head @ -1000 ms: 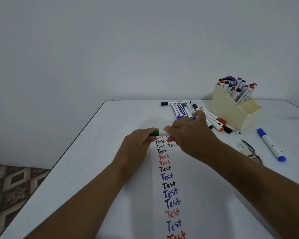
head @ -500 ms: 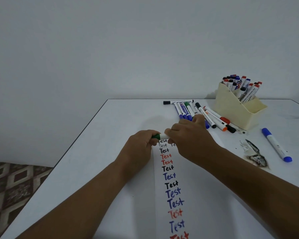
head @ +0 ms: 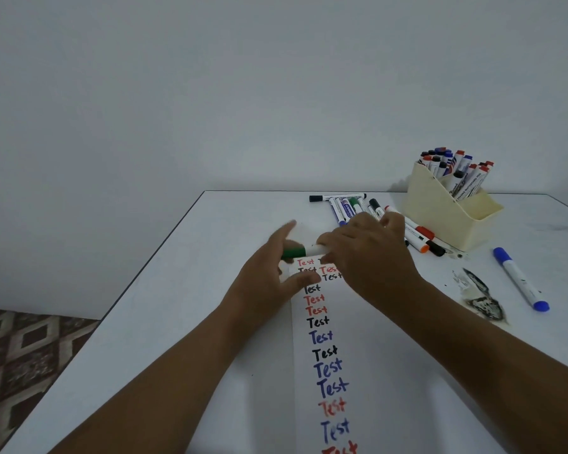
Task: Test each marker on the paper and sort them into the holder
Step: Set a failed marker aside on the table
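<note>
Your left hand (head: 269,276) has just let go: half a second ago its fingers were curled round the green cap (head: 294,252), now they are spread and blurred, thumb low near the paper, cap end sitting against the palm side. Cannot tell if it's still touching the cap. Your right hand (head: 364,257) is clamped round the white barrel of the green marker (head: 304,251), which is held level just above the top of the paper (head: 358,339).

The cap looks seated on the barrel, no gap showing. So my read is either you've just pressed it on, or the pull-off hasn't taken yet. No green "Test" shows in the column, so I'd guess this one is still untested, but the top lines sit under your hands.

Hidden or unclear:
- the marker's far end is inside your right fist
- the top "Test" rows are partly covered, and the bottom one is cut by the frame edge
- the loose markers (head: 351,206) behind your right hand are partly blocked, so no count
- the holder (head: 440,217) is full at the back; its front compartment's contents are not visible from here
- a blue marker (head: 520,278) lies alone to the right, near a dark smudge (head: 481,299) on the table (head: 177,290); can't tell what that is.
</note>
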`<state>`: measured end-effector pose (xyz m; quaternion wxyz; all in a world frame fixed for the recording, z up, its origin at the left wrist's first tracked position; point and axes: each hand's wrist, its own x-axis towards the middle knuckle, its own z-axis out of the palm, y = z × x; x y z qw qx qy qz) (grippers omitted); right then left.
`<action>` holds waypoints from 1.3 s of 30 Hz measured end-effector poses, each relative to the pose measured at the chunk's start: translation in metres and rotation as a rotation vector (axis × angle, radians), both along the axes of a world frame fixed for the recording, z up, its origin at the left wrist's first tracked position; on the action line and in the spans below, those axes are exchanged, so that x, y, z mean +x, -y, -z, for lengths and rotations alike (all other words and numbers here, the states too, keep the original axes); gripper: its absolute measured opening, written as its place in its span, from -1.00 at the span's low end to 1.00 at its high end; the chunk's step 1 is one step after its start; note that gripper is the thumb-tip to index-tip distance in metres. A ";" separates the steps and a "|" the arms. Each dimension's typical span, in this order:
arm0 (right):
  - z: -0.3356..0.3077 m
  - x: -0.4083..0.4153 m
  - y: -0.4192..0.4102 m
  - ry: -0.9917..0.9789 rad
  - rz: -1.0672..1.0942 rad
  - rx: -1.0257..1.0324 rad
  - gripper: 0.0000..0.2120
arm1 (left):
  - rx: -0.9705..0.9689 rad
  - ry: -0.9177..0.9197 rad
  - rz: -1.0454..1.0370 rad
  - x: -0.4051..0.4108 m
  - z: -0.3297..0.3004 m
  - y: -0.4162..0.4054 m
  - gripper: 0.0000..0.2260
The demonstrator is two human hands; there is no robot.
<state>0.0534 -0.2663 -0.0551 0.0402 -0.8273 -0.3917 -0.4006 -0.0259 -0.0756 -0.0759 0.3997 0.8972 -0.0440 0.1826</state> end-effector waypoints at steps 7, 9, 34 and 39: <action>-0.006 0.001 -0.003 -0.882 -0.186 0.870 -0.81 | 0.248 -0.091 -0.088 0.010 0.008 -0.003 -0.08; 0.000 0.002 -0.001 -1.076 -0.277 1.074 -0.87 | 0.396 -0.194 -0.055 0.015 0.009 -0.003 -0.08; 0.022 0.004 0.003 -1.195 -0.106 0.748 -0.61 | 0.768 -0.405 0.097 0.022 0.014 -0.009 0.03; 0.022 0.002 0.001 -1.146 -0.066 0.671 -0.62 | 0.766 -0.398 0.098 0.022 0.014 -0.009 0.04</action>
